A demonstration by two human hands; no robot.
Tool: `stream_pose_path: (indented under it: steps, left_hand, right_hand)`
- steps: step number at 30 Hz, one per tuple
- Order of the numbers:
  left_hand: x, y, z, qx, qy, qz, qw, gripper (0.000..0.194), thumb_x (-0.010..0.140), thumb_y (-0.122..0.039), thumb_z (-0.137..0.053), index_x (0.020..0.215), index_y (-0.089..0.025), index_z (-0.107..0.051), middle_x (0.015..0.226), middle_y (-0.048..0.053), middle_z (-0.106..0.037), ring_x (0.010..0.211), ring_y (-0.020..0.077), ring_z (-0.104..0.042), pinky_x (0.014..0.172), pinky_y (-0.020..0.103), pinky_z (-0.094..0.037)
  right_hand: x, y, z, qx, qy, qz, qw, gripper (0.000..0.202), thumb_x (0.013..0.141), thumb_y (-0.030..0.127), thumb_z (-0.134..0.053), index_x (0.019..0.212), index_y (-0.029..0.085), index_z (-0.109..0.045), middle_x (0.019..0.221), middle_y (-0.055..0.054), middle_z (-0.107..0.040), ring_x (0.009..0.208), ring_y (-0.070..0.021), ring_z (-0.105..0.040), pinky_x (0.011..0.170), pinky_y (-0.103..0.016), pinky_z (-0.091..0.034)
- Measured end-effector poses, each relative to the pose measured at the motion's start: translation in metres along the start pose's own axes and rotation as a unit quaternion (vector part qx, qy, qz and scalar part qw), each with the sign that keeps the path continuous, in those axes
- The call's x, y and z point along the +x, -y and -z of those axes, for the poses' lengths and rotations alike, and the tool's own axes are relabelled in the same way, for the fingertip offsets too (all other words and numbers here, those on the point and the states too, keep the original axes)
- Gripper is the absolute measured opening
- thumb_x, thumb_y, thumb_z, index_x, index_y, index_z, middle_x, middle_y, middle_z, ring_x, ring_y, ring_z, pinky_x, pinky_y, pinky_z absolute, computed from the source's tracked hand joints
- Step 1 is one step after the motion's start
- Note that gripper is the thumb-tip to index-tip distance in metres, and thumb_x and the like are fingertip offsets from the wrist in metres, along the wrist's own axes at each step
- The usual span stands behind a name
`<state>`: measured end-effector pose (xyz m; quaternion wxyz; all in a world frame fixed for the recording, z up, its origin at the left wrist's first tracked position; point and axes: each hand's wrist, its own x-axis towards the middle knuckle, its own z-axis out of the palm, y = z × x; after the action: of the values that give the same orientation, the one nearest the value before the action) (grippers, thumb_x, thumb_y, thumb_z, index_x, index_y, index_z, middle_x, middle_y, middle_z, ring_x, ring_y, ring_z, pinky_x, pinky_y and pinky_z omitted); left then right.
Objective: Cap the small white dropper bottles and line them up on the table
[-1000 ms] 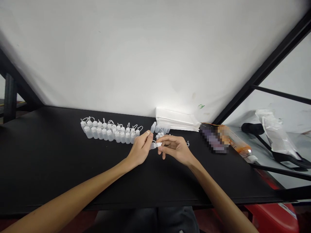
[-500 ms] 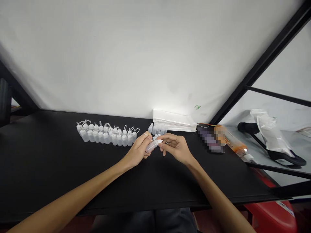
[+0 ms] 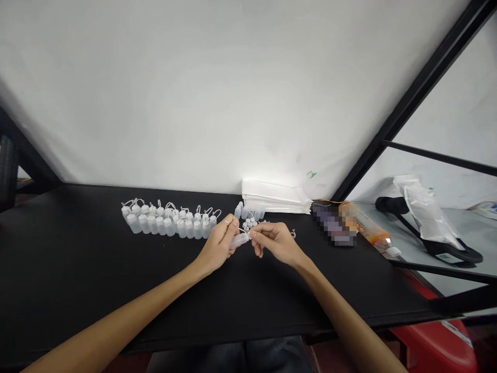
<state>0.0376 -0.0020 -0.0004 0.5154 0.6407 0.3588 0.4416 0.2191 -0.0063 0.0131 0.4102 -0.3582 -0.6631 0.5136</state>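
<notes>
Above the middle of the black tabletop (image 3: 97,274), the left hand (image 3: 217,247) and the right hand (image 3: 277,242) are meeting around one small translucent bottle (image 3: 239,240). That bottle is lying roughly sideways in the air, just clear of the surface. The left grip is closing around its body, and the right grip is pinching at its cap end (the fingertips there are too small to read any closer). Just behind the hands, a loose cluster of the same bottles (image 3: 248,213) is standing, and to the left a double row of capped bottles (image 3: 169,220) is lining up, tethered caps sticking upward. Against the white wall a stack of white sheets (image 3: 274,197) is lying, with an orange tube (image 3: 367,233) resting to its right.
</notes>
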Motion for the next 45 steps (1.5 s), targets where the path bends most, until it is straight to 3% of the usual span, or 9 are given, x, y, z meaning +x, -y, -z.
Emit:
stream_pose_path:
  steps: [4, 9, 16, 23, 29, 34, 36, 40, 45]
  left_hand:
    - [-0.003, -0.002, 0.002, 0.151, -0.007, -0.084, 0.985, 0.030, 0.099, -0.038, -0.030, 0.076, -0.020, -0.036, 0.059, -0.006, -0.039, 0.047, 0.0075, -0.039, 0.045, 0.020, -0.031]
    - [-0.005, -0.004, 0.001, 0.222, -0.004, -0.133, 0.966, 0.027, 0.099, -0.031, -0.028, 0.076, -0.020, -0.036, 0.059, -0.007, -0.036, 0.049, 0.0088, -0.038, 0.051, 0.023, -0.032]
    - [-0.002, 0.001, 0.002, 0.231, -0.004, -0.123, 0.965, 0.025, 0.099, -0.031, -0.028, 0.078, -0.020, -0.036, 0.059, -0.007, -0.034, 0.049, 0.0095, -0.038, 0.051, 0.023, -0.030]
    - [-0.003, -0.002, 0.002, 0.222, -0.013, -0.121, 0.967, 0.025, 0.099, -0.031, -0.029, 0.078, -0.020, -0.040, 0.060, -0.006, -0.038, 0.051, 0.0101, -0.040, 0.053, 0.023, -0.032]
    - [-0.002, 0.002, 0.003, 0.243, -0.008, -0.136, 0.960, 0.023, 0.097, -0.028, -0.033, 0.078, -0.020, -0.041, 0.058, -0.007, -0.037, 0.049, 0.0093, -0.037, 0.053, 0.022, -0.030]
    - [-0.001, 0.004, 0.001, 0.239, -0.012, -0.100, 0.966, 0.025, 0.098, -0.031, -0.033, 0.078, -0.020, -0.041, 0.057, -0.007, -0.037, 0.050, 0.0099, -0.041, 0.055, 0.022, -0.032]
    - [-0.001, 0.006, 0.000, 0.232, -0.008, -0.089, 0.969, 0.026, 0.098, -0.032, -0.032, 0.078, -0.019, -0.041, 0.057, -0.007, -0.038, 0.050, 0.0100, -0.042, 0.054, 0.022, -0.033]
    - [-0.001, 0.009, 0.000, 0.224, -0.004, -0.085, 0.971, 0.027, 0.098, -0.034, -0.032, 0.078, -0.019, -0.042, 0.058, -0.007, -0.038, 0.050, 0.0103, -0.043, 0.053, 0.022, -0.033]
    - [-0.001, 0.008, 0.001, 0.228, -0.012, -0.094, 0.969, 0.026, 0.098, -0.033, -0.033, 0.079, -0.019, -0.044, 0.061, -0.006, -0.041, 0.051, 0.0105, -0.043, 0.054, 0.023, -0.033]
  right_hand:
    - [0.000, -0.003, -0.001, -0.057, 0.009, -0.011, 0.998, 0.043, 0.086, 0.050, -0.060, 0.063, 0.014, -0.057, 0.053, 0.001, -0.055, 0.046, -0.0095, -0.054, 0.045, -0.021, -0.045]
    - [0.001, -0.014, -0.003, -0.101, 0.003, -0.008, 0.995, 0.053, 0.093, 0.053, -0.046, 0.059, 0.014, -0.055, 0.049, 0.001, -0.052, 0.043, -0.0088, -0.052, 0.045, -0.021, -0.043]
    - [0.000, -0.001, 0.004, -0.031, -0.002, 0.022, 0.999, 0.035, 0.089, 0.047, -0.056, 0.102, 0.015, -0.064, 0.078, -0.002, -0.059, 0.058, -0.0123, -0.063, 0.046, -0.022, -0.049]
    - [-0.001, 0.001, 0.009, 0.011, 0.041, 0.006, 0.999, 0.032, 0.080, 0.041, -0.071, 0.094, 0.012, -0.066, 0.067, -0.003, -0.064, 0.059, -0.0139, -0.062, 0.055, -0.028, -0.054]
    - [0.005, -0.007, 0.005, -0.081, 0.041, -0.028, 0.995, 0.049, 0.084, 0.053, -0.060, 0.058, 0.012, -0.058, 0.054, -0.001, -0.057, 0.045, -0.0083, -0.055, 0.044, -0.020, -0.046]
    - [0.007, -0.008, 0.013, -0.022, -0.008, -0.006, 1.000, 0.039, 0.083, 0.051, -0.063, 0.084, 0.012, -0.066, 0.068, -0.001, -0.061, 0.053, -0.0116, -0.062, 0.045, -0.021, -0.050]
    - [0.005, -0.006, 0.018, 0.008, 0.015, -0.006, 1.000, 0.036, 0.080, 0.046, -0.069, 0.093, 0.012, -0.067, 0.073, -0.003, -0.064, 0.062, -0.0144, -0.065, 0.051, -0.025, -0.054]
    - [0.001, -0.004, 0.023, 0.038, 0.084, -0.042, 0.995, 0.036, 0.073, 0.038, -0.077, 0.094, 0.010, -0.068, 0.071, -0.006, -0.068, 0.065, -0.0164, -0.066, 0.063, -0.032, -0.057]
    - [0.002, -0.008, 0.018, 0.039, 0.071, -0.048, 0.995, 0.035, 0.075, 0.041, -0.075, 0.089, 0.010, -0.068, 0.066, -0.003, -0.065, 0.057, -0.0140, -0.065, 0.060, -0.029, -0.054]
